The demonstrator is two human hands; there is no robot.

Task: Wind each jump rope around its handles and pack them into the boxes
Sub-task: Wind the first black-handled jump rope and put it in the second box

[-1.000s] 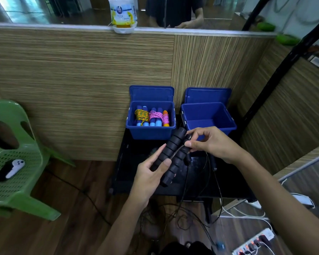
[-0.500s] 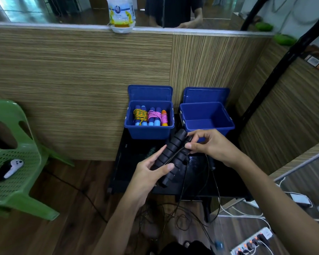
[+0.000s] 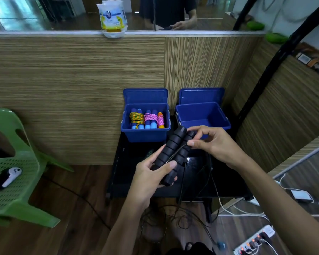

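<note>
1. Nearest us, loose black cord (image 3: 182,216) lies in tangles on the wood floor, and one power strip (image 3: 254,242) sits at the lower right with plugs in it.
2. Our left hand (image 3: 147,178) grips the lower part of two black handles (image 3: 171,153), thumb laid across the front and fingers curled behind.
3. The two handles lie side by side, tilted up to the right, above a black table (image 3: 226,184). A thin black rope (image 3: 175,155) runs up between them and hangs down to the floor.
4. Our right hand (image 3: 215,145) pinches at the upper end of the right handle, thumb and fingers bent on it. The two hands are apart, one at each end of the pair.
5. On the table behind stand two blue boxes, each with its lid standing open at the back.
6. The left box (image 3: 145,134) holds three wound ropes: one with yellow-green cord (image 3: 136,118) and two with pink cord (image 3: 151,117). We count five handle ends, four blue and one orange.
7. The right box (image 3: 203,115) shows only its blue floor.
8. At the far left, one green chair (image 3: 15,183) carries one white controller (image 3: 11,176).
9. Farthest off, one white bag (image 3: 112,14) sits in a bowl on the ledge of the wood-grain wall (image 3: 72,89).
</note>
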